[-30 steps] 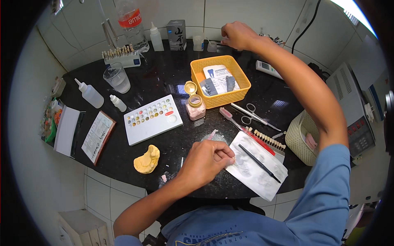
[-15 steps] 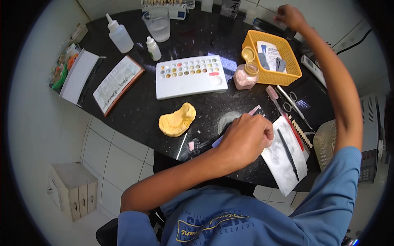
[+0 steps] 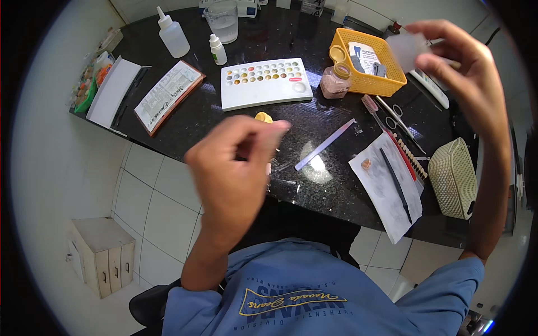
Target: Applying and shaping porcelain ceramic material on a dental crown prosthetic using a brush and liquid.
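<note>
Swung in from the back wall, the right hand (image 3: 476, 75) now, in the head view, grips a blurred translucent cup (image 3: 406, 51) by the yellow basket (image 3: 381, 87), which holds a white card (image 3: 368, 54) and grey pieces (image 3: 380, 70); the cup's contents, facing and long axis I cannot tell. Left hand (image 3: 227, 168) hangs raised, fingers curled to the thumb, possibly holding something, unclear.

A dental lab, judging by the black bench (image 3: 325, 113): a row of sample teeth (image 3: 412, 159) at right, a white palette (image 3: 263, 97) of coloured wells at the far side, pink powder in a jar (image 3: 335, 87) beside it, and a mostly hidden yellow model (image 3: 263, 117).
</note>
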The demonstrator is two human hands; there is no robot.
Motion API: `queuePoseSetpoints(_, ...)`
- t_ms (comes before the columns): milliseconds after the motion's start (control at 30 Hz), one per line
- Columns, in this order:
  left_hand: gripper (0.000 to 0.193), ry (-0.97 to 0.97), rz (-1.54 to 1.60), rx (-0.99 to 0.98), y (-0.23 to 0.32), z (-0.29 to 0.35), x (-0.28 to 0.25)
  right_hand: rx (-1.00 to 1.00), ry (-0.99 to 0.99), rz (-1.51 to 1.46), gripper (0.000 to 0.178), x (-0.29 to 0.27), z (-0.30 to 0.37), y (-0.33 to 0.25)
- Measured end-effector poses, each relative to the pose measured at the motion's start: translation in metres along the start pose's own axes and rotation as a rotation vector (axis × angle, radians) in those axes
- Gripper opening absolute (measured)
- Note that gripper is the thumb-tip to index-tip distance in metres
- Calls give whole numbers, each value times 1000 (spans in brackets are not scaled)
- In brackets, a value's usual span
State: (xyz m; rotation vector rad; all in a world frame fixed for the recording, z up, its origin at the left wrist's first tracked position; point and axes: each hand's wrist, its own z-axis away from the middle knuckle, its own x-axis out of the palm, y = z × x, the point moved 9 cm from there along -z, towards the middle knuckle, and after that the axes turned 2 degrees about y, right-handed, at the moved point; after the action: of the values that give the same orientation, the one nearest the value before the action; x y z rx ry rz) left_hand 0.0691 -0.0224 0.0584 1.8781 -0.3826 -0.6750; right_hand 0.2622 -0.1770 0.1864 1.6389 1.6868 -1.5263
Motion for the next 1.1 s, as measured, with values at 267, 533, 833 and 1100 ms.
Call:
queuePoseSetpoints(267, 42, -9, -384, 314, -14, 12, -17, -104, -221, 124, 30, 116, 16, -30)
queuePoseSetpoints(533, 21, 86, -100, 240, -40, 10, -27, -205, -127, 185, 30, 129, 18, -12)
queuePoseSetpoints(833, 22, -5, 623, 178, -24, 22, -14, 174, -140, 401, 9, 45, 85, 48)
queuePoseSetpoints(1100, 40, -49, 675, 340, -1, 36, 0, 370, -100, 259, 13, 64, 114, 66)
